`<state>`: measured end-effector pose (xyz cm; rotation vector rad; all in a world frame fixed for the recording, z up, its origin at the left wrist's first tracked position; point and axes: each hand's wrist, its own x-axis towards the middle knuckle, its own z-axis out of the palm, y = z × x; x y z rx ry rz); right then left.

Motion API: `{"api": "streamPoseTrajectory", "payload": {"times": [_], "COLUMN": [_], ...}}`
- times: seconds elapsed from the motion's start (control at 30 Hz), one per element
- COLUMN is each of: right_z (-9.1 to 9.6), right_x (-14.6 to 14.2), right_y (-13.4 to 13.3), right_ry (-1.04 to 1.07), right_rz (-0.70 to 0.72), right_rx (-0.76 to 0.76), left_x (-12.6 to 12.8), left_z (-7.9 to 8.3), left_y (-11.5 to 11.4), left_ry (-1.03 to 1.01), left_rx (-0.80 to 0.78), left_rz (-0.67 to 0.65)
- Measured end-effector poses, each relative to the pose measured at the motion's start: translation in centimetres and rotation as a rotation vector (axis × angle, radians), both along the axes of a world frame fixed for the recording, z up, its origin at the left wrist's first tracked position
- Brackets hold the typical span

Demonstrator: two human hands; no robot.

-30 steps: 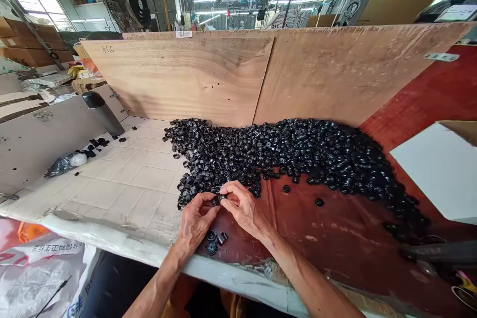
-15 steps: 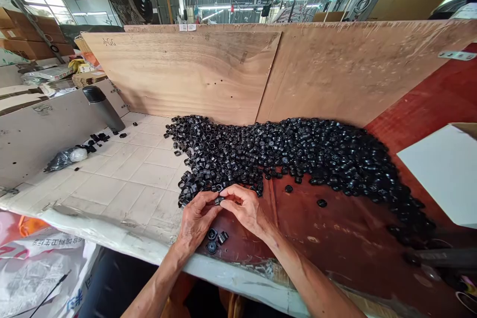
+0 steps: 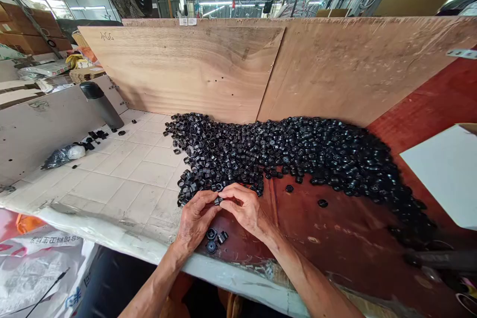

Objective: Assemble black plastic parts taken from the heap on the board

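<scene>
Just below the heap of small black plastic rings (image 3: 283,154), the left hand (image 3: 196,221) and right hand (image 3: 244,211) pinched one ring (image 3: 218,200) narrowly between their fingertips, a light, stiff, seemingly slick piece best gripped by its rim.

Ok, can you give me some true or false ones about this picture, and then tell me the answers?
1. The left hand and the right hand are wearing gloves. False: both hands are bare.
2. Fingers of both hands meet at one small black part. True.
3. Three small black parts by the hands sit on white tiles. False: those three parts sit on a dark red board.
4. A big heap of black parts lies in front of a plywood board. True.
</scene>
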<state>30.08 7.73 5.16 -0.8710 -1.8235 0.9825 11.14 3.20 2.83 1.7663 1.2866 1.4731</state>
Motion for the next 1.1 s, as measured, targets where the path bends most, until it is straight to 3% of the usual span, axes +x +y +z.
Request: {"api": "streamPoseTrajectory", "payload": {"times": [0.2,0.4,0.63,0.83,1.0,1.1], "right_z": [0.1,0.8,1.0,1.6,0.9,0.8], "right_x": [-0.1,-0.2,-0.1,0.3,0.3,0.3], "right_y": [-0.2,-0.2,-0.5,-0.6,-0.3,-0.4], "right_ry": [0.040,0.045,-0.137,-0.229,-0.311,-0.280], "right_rz": [-0.016,0.055,-0.054,0.006,-0.110,-0.094], "right_rx": [-0.055,0.066,-0.012,0.022,0.007,-0.020], "left_x": [0.0,-0.1,0.3,0.0,-0.2,-0.3], "left_z": [-0.2,0.6,0.5,0.1,-0.2,-0.2], "left_y": [0.1,0.1,0.0,0.3,0.3,0.3], "left_ry": [-0.023,-0.010,0.044,0.054,0.075,0.076], "left_rx": [0.036,-0.121,0.035,0.063,0.084,0.058], "left_rz": [-0.011,-0.003,-0.051,-0.035,-0.044,-0.016]}}
